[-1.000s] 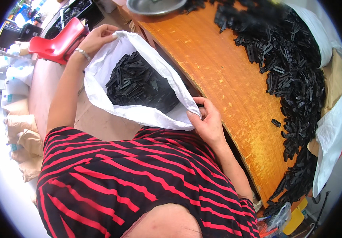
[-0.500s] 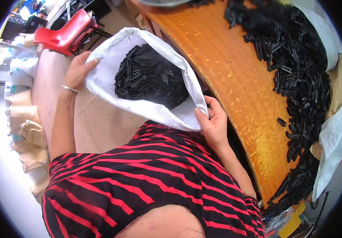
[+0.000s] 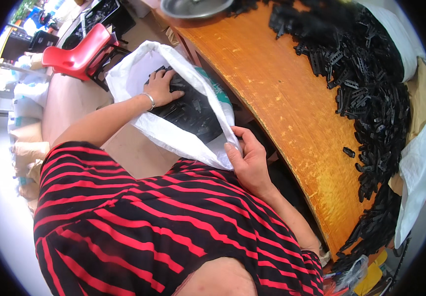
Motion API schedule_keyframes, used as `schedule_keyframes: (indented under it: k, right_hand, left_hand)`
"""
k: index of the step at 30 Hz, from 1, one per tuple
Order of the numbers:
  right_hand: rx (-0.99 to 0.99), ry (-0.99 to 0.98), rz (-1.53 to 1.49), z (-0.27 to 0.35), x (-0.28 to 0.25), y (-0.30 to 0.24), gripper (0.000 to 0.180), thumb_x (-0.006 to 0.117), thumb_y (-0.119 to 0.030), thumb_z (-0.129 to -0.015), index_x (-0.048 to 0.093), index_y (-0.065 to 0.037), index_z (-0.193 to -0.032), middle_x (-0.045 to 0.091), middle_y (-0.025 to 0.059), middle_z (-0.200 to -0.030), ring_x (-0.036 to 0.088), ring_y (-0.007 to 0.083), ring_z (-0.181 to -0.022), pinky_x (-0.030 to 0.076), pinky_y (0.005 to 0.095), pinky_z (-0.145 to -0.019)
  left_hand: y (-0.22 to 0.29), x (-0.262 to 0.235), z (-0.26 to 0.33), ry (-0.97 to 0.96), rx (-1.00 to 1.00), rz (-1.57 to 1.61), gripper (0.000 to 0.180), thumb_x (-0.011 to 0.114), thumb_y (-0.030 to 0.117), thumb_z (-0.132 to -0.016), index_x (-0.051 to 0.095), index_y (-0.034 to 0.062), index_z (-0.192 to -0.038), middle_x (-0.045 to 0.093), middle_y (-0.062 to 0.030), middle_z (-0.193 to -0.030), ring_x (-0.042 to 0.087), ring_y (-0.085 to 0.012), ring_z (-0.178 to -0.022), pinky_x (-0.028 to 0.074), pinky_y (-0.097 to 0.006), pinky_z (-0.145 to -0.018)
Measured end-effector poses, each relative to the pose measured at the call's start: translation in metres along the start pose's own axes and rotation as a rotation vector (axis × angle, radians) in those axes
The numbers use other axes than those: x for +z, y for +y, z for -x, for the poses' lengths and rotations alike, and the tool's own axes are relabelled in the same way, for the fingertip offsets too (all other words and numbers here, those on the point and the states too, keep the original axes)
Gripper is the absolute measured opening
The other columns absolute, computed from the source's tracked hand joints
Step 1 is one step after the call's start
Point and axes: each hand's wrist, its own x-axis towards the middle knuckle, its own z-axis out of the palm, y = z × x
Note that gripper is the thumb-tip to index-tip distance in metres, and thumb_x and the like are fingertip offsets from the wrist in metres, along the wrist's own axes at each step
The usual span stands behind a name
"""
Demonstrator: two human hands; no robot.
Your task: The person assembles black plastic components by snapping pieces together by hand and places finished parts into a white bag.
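A white woven sack stands open beside my lap, filled with small black plastic parts. My left hand is inside the sack's mouth, fingers spread and pressing down on the black parts. A thin bracelet sits on that wrist. My right hand grips the near edge of the sack, next to the wooden table's edge. I wear a red and black striped shirt.
An orange wooden table runs along the right, with a large heap of black plastic parts on its far side. A metal bowl sits at its top end. A red chair stands on the floor at upper left, and stacked sacks lie along the left.
My left hand has let go of the sack's far rim and moved down inside onto the black parts. My right hand still holds the near edge.
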Motion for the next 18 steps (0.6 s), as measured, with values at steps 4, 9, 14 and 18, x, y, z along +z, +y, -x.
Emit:
schedule_keyframes:
  k: [4,9,14,18]
  right_hand:
    - [-0.016,0.021,0.021,-0.004,-0.002,-0.004,0.035,0.066,-0.008,-0.1,0.06,0.003,-0.132,0.072,0.0115,-0.099,0.066,0.015,-0.091,0.054,0.0322,-0.082]
    - [-0.052,0.011,0.064,-0.007,-0.001,-0.002,0.036,0.067,-0.009,-0.099,0.06,0.002,-0.133,0.073,0.0153,-0.095,0.068,0.0171,-0.085,0.055,0.034,-0.078]
    - [-0.056,-0.013,0.116,-0.007,0.002,-0.001,0.037,0.068,-0.009,-0.098,0.061,0.002,-0.133,0.075,0.0205,-0.096,0.073,0.0223,-0.084,0.056,0.0359,-0.077]
    - [-0.164,-0.048,0.192,-0.014,0.015,-0.003,0.038,0.069,-0.013,-0.096,0.062,0.0,-0.131,0.073,0.0271,-0.098,0.074,0.0422,-0.086,0.057,0.0451,-0.076]
  left_hand:
    - [0.021,0.038,0.008,0.233,0.149,0.016,0.079,0.082,0.051,-0.081,0.054,0.0239,-0.149,0.042,-0.0205,-0.16,0.032,-0.0473,-0.152,0.039,-0.065,-0.114]
    - [0.078,0.041,0.062,0.115,0.367,-0.043,0.083,0.084,0.049,-0.079,0.053,0.0266,-0.152,0.04,-0.0243,-0.161,0.031,-0.0519,-0.152,0.042,-0.065,-0.109]
    - [0.088,0.054,0.085,0.048,0.546,-0.004,0.084,0.082,0.047,-0.079,0.053,0.0214,-0.153,0.04,-0.0264,-0.159,0.029,-0.0531,-0.153,0.046,-0.068,-0.105]
    - [0.059,0.082,0.042,0.05,0.477,-0.073,0.085,0.08,0.044,-0.078,0.055,0.0044,-0.15,0.042,-0.027,-0.158,0.031,-0.0538,-0.152,0.044,-0.069,-0.107]
